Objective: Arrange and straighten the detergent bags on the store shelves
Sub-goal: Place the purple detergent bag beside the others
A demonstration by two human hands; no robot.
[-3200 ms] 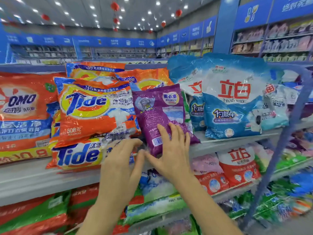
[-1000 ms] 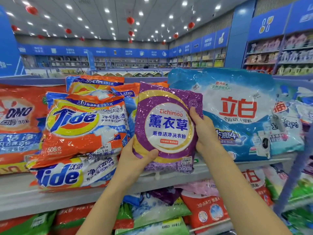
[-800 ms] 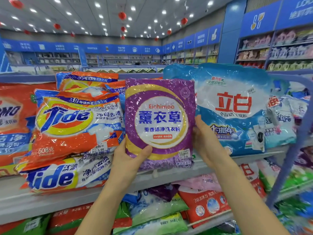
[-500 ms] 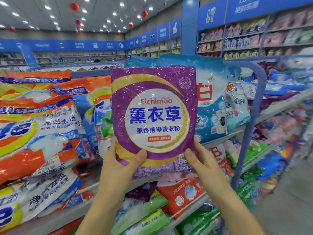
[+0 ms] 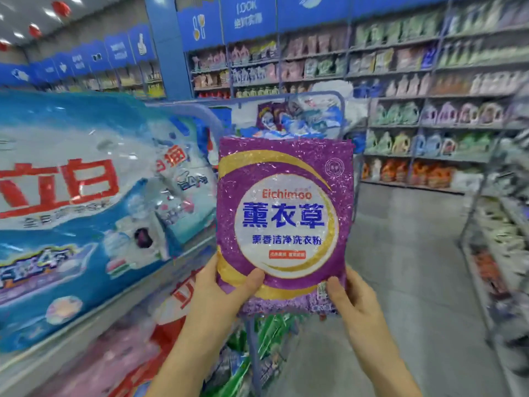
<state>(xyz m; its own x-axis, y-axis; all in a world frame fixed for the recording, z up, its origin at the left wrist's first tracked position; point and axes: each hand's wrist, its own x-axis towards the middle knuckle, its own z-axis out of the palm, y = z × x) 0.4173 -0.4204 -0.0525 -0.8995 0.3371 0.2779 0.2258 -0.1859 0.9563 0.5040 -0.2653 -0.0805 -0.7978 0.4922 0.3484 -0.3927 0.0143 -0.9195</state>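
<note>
Both hands, left hand (image 5: 220, 293) and right hand (image 5: 353, 299), grip the bottom corners of an upright crinkly purple plastic detergent bag (image 5: 283, 222) beside the shelf (image 5: 128, 299).

3 s back the purple bag (image 5: 283, 224) lay back-up on the shelf (image 5: 120, 303), btwn the orange Tide packs & the blue bag (image 5: 71, 210). Now it's off the shelf, upright, front out, held out by the shelf end w/ the aisle behind. Right hand (image 5: 352, 299) has slid from the bag's side to its bottom corner; left hand (image 5: 223, 293) grips the other corner. Tide packs are out of sight.
</note>
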